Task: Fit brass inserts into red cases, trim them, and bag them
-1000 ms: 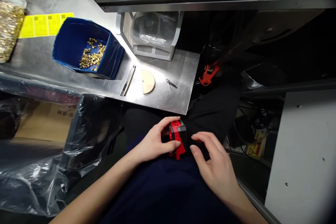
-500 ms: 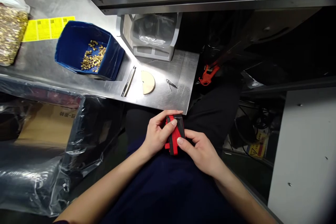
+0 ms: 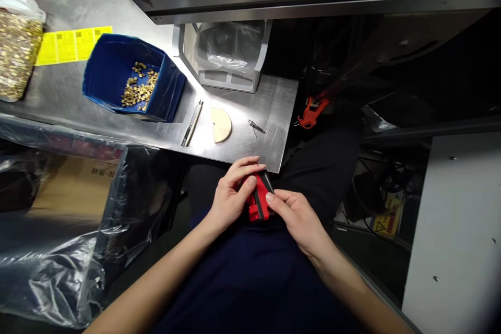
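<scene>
Above my lap I hold a small red and black plastic part between both hands. My left hand grips it from the left, thumb on its upper face and fingers over its far end. From the right, my right hand pinches its edge between thumb and forefinger. What kind of part it is I cannot tell. On the metal bench just beyond lie a nail clipper, a pale half-round disc and a slim pen-like tool.
A blue bin holds many small brass pieces. Behind the disc stands a grey bin with clear plastic. An orange-handled tool hangs past the bench's right edge. Plastic-lined box at left; white panel at right.
The red and black part has turned and tilted in my hands, showing more of its red side. My left fingers have lifted and spread a little over its far end.
</scene>
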A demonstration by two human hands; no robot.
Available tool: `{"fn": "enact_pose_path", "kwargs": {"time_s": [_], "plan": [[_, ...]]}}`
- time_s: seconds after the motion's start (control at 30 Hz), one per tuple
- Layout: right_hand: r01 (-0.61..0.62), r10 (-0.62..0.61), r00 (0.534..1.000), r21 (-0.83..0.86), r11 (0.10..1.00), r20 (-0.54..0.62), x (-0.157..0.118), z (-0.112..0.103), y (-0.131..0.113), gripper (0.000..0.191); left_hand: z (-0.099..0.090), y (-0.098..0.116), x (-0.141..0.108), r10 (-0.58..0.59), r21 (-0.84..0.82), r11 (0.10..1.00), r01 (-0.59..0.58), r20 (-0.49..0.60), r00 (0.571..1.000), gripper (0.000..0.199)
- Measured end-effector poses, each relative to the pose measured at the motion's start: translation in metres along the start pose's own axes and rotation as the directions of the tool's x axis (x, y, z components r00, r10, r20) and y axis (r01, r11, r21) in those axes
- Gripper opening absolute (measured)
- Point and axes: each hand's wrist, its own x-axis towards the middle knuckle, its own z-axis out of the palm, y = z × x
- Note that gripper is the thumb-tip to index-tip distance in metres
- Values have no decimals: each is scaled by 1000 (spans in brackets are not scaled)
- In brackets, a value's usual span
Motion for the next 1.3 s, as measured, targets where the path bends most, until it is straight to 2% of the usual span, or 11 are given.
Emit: {"fn": "enact_pose_path", "kwargs": {"time_s": [0.13,0.2,0.3,0.4,0.47,0.53,0.6,0.83,1.0,1.1,1.3], "plan": [[17,-18,1000,126,992,9,6,1,-3,39,-12,5,-8,30,-19,999,-27,211,977,52],[17,-20,1000,156,988,21,9,1,-2,38,-14,8,-11,8,16,1000,-12,243,970,63],[48,-54,998,141,989,39,10,2,0,39,-9,12,-14,-47,30,999,43,177,983,46],[120,-122,988,27,992,95,7,3,-2,40,0,13,-13,-153,-73,985,158,73,985,30],[169,-153,981,-147,974,118,3,4,-5,35,6,12,-11,-264,-136,956,261,-1,965,28],[194,-179,981,-328,924,78,0,5,-8,31,9,10,-10,-364,-173,920,351,-46,930,31],[198,-208,978,-383,902,16,-1,6,-9,18,10,10,-9,-415,-205,894,399,-37,909,38],[201,-207,978,-127,971,-39,2,1,-6,23,2,20,-12,-412,-217,887,407,27,911,48],[112,-107,994,245,963,-35,2,-11,-9,24,-7,18,-15,-370,-221,912,347,-69,927,42],[42,-37,999,291,956,-25,4,-22,-11,25,-14,14,-14,-358,-249,913,324,-104,928,39],[-82,65,996,297,951,66,13,-31,-12,34,-17,12,-12,-350,-286,900,329,-24,936,40]]}}
